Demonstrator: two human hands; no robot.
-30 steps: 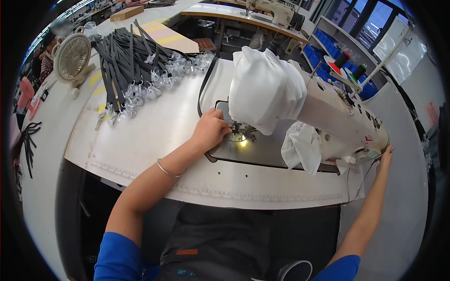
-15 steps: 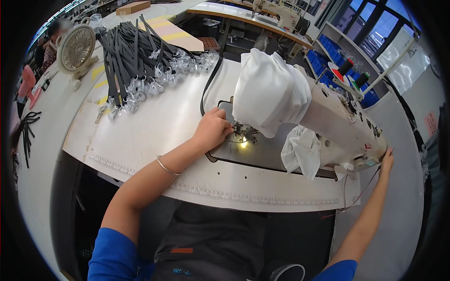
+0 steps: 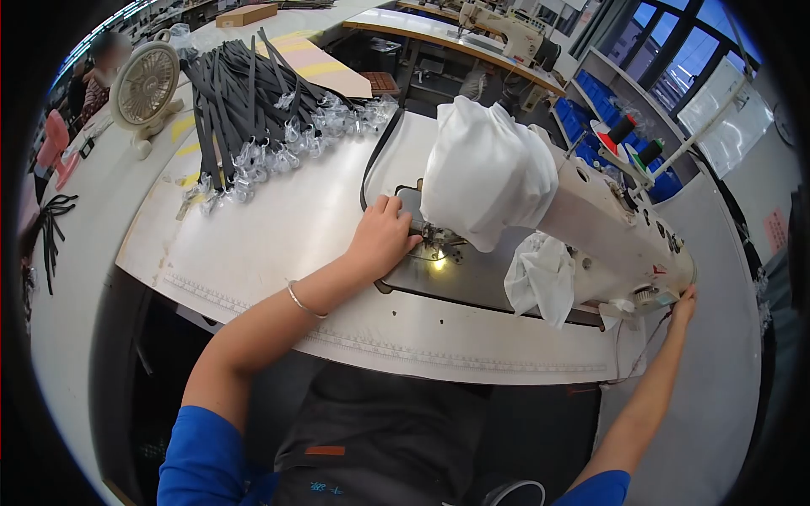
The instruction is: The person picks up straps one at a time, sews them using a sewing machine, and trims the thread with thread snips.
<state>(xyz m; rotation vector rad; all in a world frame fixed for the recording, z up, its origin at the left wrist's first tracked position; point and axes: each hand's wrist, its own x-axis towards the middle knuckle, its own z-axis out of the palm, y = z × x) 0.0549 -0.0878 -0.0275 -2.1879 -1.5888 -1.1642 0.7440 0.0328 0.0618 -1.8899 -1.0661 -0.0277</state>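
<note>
White tabletop (image 3: 278, 232) underlies the half-curled left hand (image 3: 385, 239) at a black strap (image 3: 372, 158), its grip hidden. Right hand (image 3: 685, 306) touches the sewing machine (image 3: 609, 226), openness unclear.

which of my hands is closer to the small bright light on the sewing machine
Left. Your left hand is just beside the small bright light; your right hand is well away, at the opposite end of the sewing machine.

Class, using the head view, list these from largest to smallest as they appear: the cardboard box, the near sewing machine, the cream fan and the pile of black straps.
1. Near sewing machine
2. Pile of black straps
3. Cream fan
4. Cardboard box

This ranks apparent size only; the box lies farther back.
</note>
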